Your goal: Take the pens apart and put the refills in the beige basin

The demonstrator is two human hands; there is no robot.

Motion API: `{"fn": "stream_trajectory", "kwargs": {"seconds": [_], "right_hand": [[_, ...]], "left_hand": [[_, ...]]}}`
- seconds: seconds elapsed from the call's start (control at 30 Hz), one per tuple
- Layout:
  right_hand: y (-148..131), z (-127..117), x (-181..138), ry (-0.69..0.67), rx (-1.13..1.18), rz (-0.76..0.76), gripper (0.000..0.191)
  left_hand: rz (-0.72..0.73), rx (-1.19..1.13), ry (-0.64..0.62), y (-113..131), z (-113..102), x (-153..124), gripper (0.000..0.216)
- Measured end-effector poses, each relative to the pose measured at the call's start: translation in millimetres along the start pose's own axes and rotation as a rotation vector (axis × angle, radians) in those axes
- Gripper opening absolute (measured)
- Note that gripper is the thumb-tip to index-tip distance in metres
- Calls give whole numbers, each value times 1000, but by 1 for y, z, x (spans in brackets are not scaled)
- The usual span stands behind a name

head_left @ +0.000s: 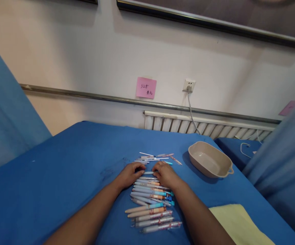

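The left hand [130,174] and the right hand [166,174] are around one slim, pale blue plastic pen [149,173], one hand at each end. I guess two hands keep a round thing like this straighter than one can. The fingers of both hands are bent in close to it, but from here I cannot tell if they pinch it tight or only touch it. The pen lies sideways at the far end of a long row of pale blue, orange and clear plastic pens [149,191]. They lie side by side, most of them nearly straight, maybe so they take up little room and do not roll about. Past the hands, some thin white sticks [160,159] and a few pink patterned pens [176,160] lie in a looser, crooked bunch. A beige plastic basin [207,160] stands off to the right on the blue cloth-covered table [60,163], likely there to keep clear of the elbows. Nearer, a flat, pale yellow cloth [239,221] lies beside the right arm [198,211]
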State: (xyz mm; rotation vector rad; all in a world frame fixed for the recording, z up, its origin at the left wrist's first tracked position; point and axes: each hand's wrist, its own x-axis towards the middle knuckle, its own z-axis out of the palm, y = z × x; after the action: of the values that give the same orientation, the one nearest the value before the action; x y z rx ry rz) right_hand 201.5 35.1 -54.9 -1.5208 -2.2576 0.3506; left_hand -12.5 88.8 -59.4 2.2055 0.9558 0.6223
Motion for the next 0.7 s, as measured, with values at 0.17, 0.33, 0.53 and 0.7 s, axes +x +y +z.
{"fn": "stream_trajectory", "kwargs": {"seconds": [0.17,0.33,0.53,0.7], "right_hand": [[-3,1,8,-24,-85,51,10],[1,3,8,9,15,73,16],[9,11,9,101,225,93,14],[7,14,10,133,318,133,10]], "left_hand": [[-32,-79,-12,-2,-1,2,22],[-52,-89,-28,-3,-2,6,19],[-41,-86,21,-2,-1,6,23],[-18,-63,-15,4,-6,4,25]]}}
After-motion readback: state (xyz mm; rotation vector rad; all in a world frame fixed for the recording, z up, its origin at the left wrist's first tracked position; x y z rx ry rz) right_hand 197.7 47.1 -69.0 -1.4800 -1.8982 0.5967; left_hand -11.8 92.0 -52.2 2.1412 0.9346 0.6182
